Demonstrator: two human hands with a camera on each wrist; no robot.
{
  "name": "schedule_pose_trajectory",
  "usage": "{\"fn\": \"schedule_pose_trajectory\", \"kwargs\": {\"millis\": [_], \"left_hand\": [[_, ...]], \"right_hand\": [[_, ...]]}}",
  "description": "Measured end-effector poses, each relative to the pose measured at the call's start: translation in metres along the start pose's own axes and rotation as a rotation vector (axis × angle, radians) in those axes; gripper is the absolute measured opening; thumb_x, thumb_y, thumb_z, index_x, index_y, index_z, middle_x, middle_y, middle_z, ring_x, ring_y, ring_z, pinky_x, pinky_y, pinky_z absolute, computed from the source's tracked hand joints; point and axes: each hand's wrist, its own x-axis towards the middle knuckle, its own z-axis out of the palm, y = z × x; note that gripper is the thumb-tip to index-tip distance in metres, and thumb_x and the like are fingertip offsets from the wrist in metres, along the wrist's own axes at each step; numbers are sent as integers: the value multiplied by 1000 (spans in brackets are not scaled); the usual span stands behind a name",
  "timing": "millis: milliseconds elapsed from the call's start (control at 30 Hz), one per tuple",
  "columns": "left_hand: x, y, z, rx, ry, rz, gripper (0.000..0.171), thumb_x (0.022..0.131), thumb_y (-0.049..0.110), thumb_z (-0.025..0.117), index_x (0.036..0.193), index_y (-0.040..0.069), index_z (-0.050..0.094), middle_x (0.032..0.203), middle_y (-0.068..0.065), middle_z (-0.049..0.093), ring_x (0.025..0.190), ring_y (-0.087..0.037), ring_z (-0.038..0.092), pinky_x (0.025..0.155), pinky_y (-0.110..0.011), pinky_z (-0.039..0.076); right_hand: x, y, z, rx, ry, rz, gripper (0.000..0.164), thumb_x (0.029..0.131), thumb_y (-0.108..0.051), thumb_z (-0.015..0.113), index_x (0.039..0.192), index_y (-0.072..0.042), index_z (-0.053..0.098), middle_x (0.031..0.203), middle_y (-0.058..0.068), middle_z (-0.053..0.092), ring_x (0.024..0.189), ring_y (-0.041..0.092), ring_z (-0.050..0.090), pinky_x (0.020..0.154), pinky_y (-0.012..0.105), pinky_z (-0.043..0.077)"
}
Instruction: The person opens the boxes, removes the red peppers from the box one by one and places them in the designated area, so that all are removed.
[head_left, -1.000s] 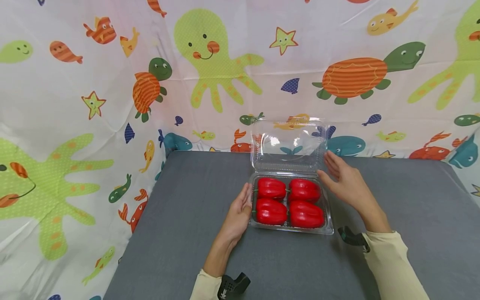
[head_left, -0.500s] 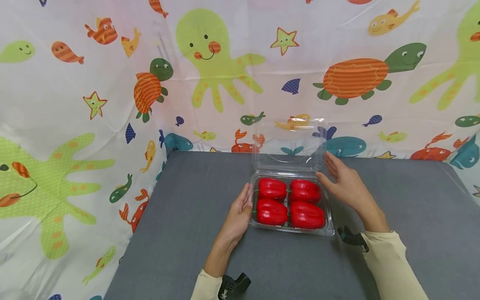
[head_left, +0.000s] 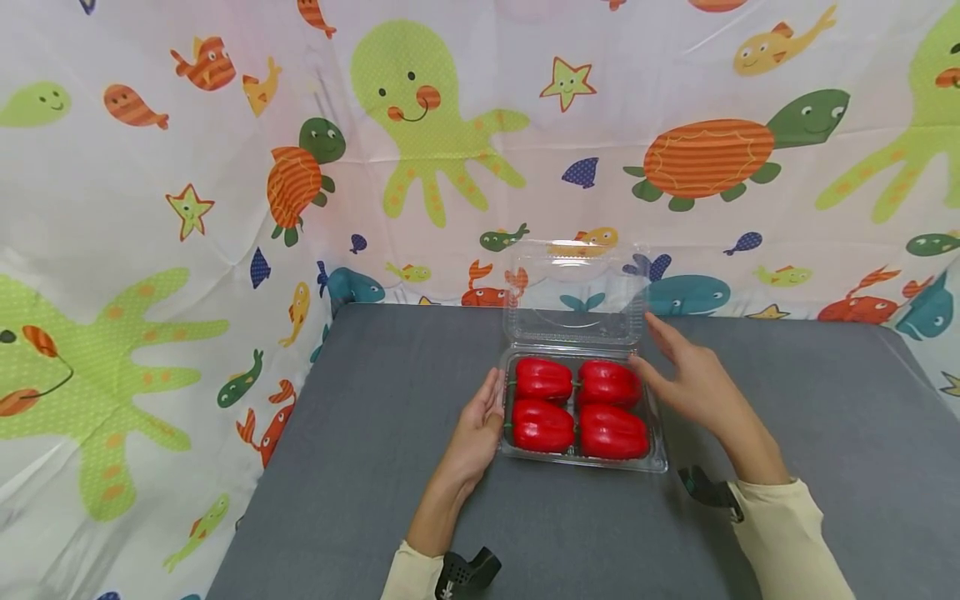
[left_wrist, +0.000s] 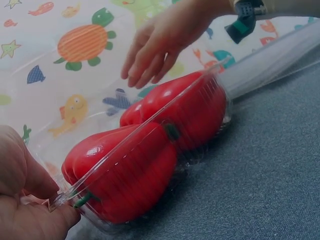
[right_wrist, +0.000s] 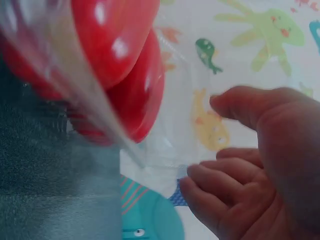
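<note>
A clear plastic clamshell container [head_left: 585,463] sits in the head view with its lid [head_left: 577,327] standing raised at the back. Several red bell peppers [head_left: 613,432] with green stems lie inside in two rows. My left hand [head_left: 477,421] is at the container's left side; in the left wrist view its thumb and a finger [left_wrist: 41,182] pinch the rim near a pepper's stem [left_wrist: 83,200]. On the other side, my right hand [head_left: 697,379] is beside the lid's right hinge end, fingers extended and thumb apart. Nothing lies between its fingers in the right wrist view.
A grey cloth-covered table [head_left: 360,467] carries the container. Behind it and along the left hangs a white curtain [head_left: 480,100] printed with sea animals. Each wrist wears a black camera mount [head_left: 468,571].
My right hand has shifted slightly down, its forearm a little to the right. The left hand, the container and the peppers stay in place.
</note>
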Motion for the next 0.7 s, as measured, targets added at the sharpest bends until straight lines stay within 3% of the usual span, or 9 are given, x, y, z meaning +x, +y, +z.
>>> {"fn": "schedule_pose_trajectory", "kwargs": {"millis": [400, 467, 500, 600, 700], "left_hand": [[-1, 0, 1, -11, 14, 1, 65, 109, -8, 32, 169, 1, 7, 176, -10, 16, 162, -23, 14, 129, -35, 16], [-1, 0, 2, -13, 12, 8, 66, 108, -8, 31, 168, 0, 7, 176, -11, 15, 163, -24, 13, 129, -36, 16], [-1, 0, 2, -12, 12, 9, 66, 108, -8, 31, 169, 0, 7, 176, -11, 15, 163, -24, 13, 129, -36, 16], [-1, 1, 2, -6, 11, 7, 66, 108, -8, 32, 168, 0, 7, 176, -12, 15, 163, -24, 13, 129, -37, 16], [-1, 2, 3, 4, 10, -1, 66, 108, -8, 33, 168, 0, 7, 177, -12, 15, 163, -25, 13, 129, -38, 16]], "right_hand": [[-39, -28, 4, -75, -117, -188, 84, 96, -44, 78, 166, -24, 38, 163, 13, 47, 139, 44, 55, 93, 57, 60], [-45, -31, 6, -82, -127, -196, 85, 93, -45, 80, 165, -23, 41, 156, 13, 56, 126, 38, 67, 90, 50, 64], [-48, -33, 6, -87, -137, -195, 85, 92, -45, 81, 164, -22, 42, 145, 12, 66, 111, 33, 73, 85, 45, 65], [-56, -37, 8, -111, -167, -180, 84, 91, -49, 81, 162, -20, 46, 111, 5, 78, 79, 17, 70, 74, 33, 64], [-62, -40, 9, -137, -185, -155, 86, 90, -55, 80, 161, -18, 48, 104, 3, 78, 79, 17, 70, 72, 33, 64]]}}
